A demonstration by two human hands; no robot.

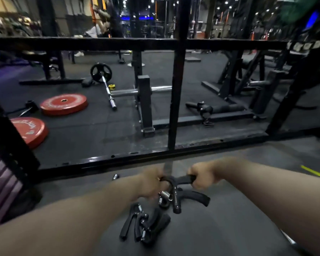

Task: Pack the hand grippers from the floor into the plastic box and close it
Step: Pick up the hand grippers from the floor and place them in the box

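Foreground, gym floor, between two outstretched bare forearms: left hand (151, 183) and right hand (201, 179), both closed as fists on a black hand gripper (175, 193). The right hand wraps one handle end. The left hand curls round the opposite side, above the chrome spring (164, 196).

Pile of hand grippers (146, 226): black, tangled, lying on the floor just nearer than the left hand, touched by neither hand.

Clearances: open flooring lies right of the pile. The rack base rail (137, 156) crosses the view just beyond the knuckles, and an upright post (175, 89) rises from it directly ahead of the hands. A small dark cylinder (115, 176) lies near the rail, left of the left hand.

Unclear: both hands are motion-blurred. Whether the held item is one gripper or two cannot be told, and the pile count is unreadable. A striped purplish surface (0, 182) is cut off at the left edge.

Surface and room: dark grey rubber flooring (248, 209), with a yellow line (314, 171) at right. Beyond the rail lie two red bumper plates (64, 104) and a barbell (107, 87), in a dim gym hall with ceiling lights.
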